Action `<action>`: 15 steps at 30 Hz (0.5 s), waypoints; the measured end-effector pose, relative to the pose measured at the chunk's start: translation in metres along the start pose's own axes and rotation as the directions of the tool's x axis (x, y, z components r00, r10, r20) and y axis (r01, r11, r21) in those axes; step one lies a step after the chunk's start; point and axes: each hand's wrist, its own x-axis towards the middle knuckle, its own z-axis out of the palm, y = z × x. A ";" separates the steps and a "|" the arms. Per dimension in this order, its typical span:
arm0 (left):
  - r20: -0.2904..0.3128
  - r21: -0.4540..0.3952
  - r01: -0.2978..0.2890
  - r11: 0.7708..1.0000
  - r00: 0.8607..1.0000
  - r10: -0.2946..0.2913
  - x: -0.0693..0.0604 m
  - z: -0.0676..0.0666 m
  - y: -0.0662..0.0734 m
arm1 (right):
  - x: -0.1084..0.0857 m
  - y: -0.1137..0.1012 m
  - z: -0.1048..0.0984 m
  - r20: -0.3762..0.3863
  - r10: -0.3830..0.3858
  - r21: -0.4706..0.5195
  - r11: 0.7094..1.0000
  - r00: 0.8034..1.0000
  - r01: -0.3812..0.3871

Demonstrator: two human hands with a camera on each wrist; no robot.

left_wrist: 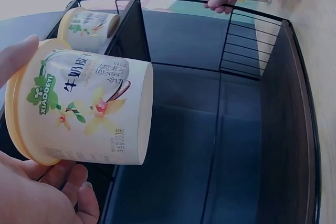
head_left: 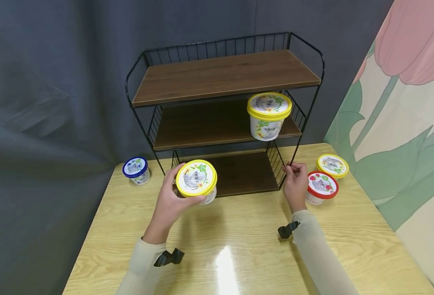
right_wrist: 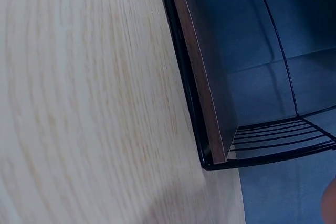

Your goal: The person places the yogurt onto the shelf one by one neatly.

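Note:
My left hand [head_left: 168, 207] grips a yellow-lidded paper tub [head_left: 196, 178], held in front of the lower left part of a black wire rack with brown shelves [head_left: 224, 78]. In the left wrist view the tub [left_wrist: 94, 106] lies sideways across the picture, thumb on one side of its lid and curled fingers on the other. My right hand [head_left: 296, 186] pinches the rack's front right post, low down. Another yellow-lidded tub [head_left: 269, 119] stands at the right end of the middle shelf. The right wrist view catches only a sliver of a finger [right_wrist: 329, 203] at its edge.
A small blue-lidded tub [head_left: 136, 170] stands on the wooden table [head_left: 253, 254] left of the rack. Right of my right hand are a red-lidded tub [head_left: 322, 187] and a yellow-lidded tub [head_left: 332, 165]. Behind the rack hangs a dark curtain [head_left: 54, 82]; a flower-painted wall [head_left: 405, 143] borders the right.

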 end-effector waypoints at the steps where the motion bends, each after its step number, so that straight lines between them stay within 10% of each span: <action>1: -0.010 0.002 0.001 1.000 1.000 -0.001 -0.001 -0.001 0.001 | 0.000 0.000 0.000 0.003 0.002 0.002 1.000 1.000 -0.002; 15: -0.074 0.025 -0.152 0.988 0.985 0.153 0.018 -0.010 0.053 | -0.001 0.000 -0.001 -0.003 0.010 -0.023 1.000 1.000 -0.010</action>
